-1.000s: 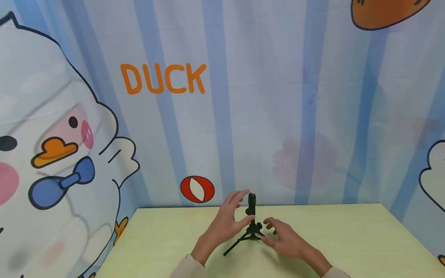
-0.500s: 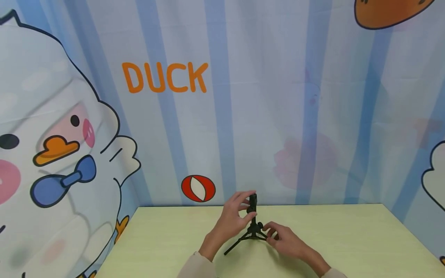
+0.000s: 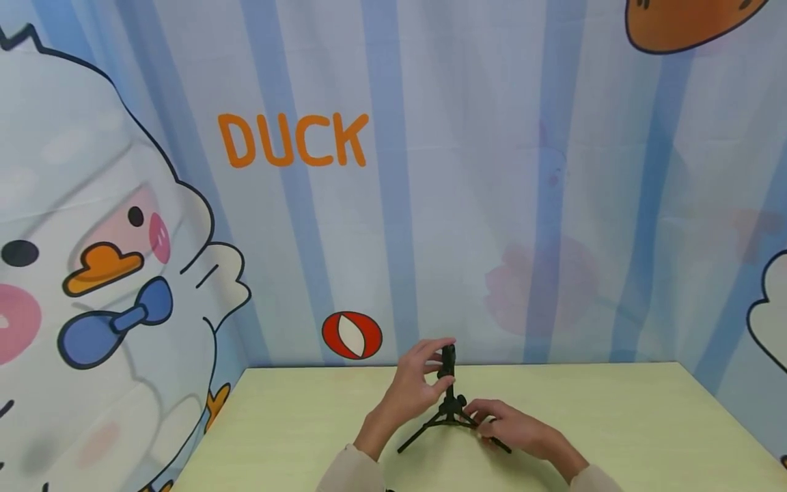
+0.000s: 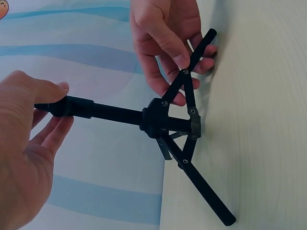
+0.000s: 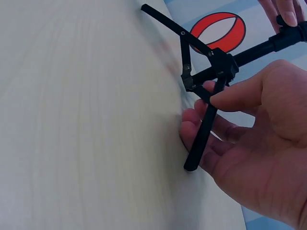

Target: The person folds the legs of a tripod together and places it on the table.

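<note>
Small black tripod stand (image 3: 451, 406), slim round post + splayed tubular legs w/ hinged braces, is upright on the pale yellow-green wood-grain table (image 3: 295, 424), btwn both hands. L hand (image 3: 413, 384) is part-closed up top, thumb opposite fingers, pinching the post's head (image 4: 79, 107). R hand (image 3: 515, 428) is lower, fingers curled behind the R leg (image 5: 199, 143), thumb on front nr the brace joint, holding it; foot end sticks out past the fingers. L leg (image 3: 419, 437) angles down toward tabletop. 3rd leg mostly hidden. Beige sleeves (image 3: 350, 471) nr both wrists. Behind table: lt-blue striped fabric curtain (image 3: 467, 171) w/ orange "DUCK" lettering (image 3: 311, 140).
</note>
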A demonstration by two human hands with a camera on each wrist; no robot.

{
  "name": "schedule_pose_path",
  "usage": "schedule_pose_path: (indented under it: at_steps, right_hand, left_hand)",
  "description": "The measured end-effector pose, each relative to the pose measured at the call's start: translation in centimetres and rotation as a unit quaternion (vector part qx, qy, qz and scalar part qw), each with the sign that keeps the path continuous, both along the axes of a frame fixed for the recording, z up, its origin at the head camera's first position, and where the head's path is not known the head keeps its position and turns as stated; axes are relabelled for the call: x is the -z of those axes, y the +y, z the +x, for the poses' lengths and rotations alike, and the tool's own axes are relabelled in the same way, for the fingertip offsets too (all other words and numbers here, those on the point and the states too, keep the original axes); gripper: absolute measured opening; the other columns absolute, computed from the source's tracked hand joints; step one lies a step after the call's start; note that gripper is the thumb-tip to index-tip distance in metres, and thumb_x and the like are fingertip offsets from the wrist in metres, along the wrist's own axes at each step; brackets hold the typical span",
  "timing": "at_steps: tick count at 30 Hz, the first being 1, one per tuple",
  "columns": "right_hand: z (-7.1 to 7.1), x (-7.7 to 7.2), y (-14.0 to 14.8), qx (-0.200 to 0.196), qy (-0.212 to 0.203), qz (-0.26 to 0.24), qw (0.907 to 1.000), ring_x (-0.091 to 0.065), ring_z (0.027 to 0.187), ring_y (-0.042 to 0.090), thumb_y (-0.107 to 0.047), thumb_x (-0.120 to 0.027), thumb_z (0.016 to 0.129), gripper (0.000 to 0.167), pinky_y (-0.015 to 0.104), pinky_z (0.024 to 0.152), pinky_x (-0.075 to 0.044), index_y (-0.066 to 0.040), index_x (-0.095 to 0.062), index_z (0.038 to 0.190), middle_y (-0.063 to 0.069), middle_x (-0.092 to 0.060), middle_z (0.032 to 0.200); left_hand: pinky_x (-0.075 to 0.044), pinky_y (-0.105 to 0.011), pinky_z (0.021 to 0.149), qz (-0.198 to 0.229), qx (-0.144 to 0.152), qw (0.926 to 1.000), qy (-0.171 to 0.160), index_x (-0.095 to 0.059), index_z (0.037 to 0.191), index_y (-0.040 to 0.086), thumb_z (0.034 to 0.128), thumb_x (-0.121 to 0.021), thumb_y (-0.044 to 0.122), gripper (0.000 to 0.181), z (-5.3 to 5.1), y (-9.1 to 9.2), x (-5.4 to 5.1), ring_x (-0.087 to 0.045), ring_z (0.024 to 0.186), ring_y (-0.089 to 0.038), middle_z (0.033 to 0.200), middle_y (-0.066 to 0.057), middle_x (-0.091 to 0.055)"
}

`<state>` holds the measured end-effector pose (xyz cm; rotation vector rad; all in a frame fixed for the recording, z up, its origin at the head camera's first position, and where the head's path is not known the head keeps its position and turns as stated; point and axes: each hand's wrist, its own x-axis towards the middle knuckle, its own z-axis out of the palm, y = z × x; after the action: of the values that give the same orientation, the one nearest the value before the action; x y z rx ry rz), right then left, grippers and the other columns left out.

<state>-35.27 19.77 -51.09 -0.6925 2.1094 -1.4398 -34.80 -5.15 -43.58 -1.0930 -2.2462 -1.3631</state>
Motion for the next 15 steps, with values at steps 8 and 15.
schedule_pose_path:
  at_steps: [8, 15]
  right_hand:
    - [1.1, -1.3, -0.1, 0.000, -0.065, -0.043, 0.9970, -0.060, 0.082, 0.025, 0.003, -0.046, 0.098, 0.043, 0.036, 0.073, -0.051, 0.006, -0.052, 0.140, 0.021, -0.061, 0.110]
    - [0.7, -1.5, 0.0, -0.024, -0.081, -0.058, 0.9948, -0.062, 0.084, 0.024, 0.008, -0.045, 0.092, 0.052, 0.034, 0.074, -0.056, 0.010, -0.047, 0.144, 0.021, -0.062, 0.111]
  left_hand:
    - [-0.056, -0.025, 0.097, -0.005, 0.001, 0.9997, -0.023, -0.057, 0.147, 0.017, 0.0924, -0.075, -0.004, 0.062, 0.3, 0.1, -0.2, -0.065, 0.113, -0.020, 0.136, -0.007, -0.060]
    - [-0.055, -0.026, 0.098, -0.010, -0.001, 0.9995, -0.029, -0.056, 0.148, 0.017, 0.0927, -0.075, -0.004, 0.062, 0.4, 0.0, -0.6, -0.065, 0.114, -0.021, 0.136, -0.007, -0.060]
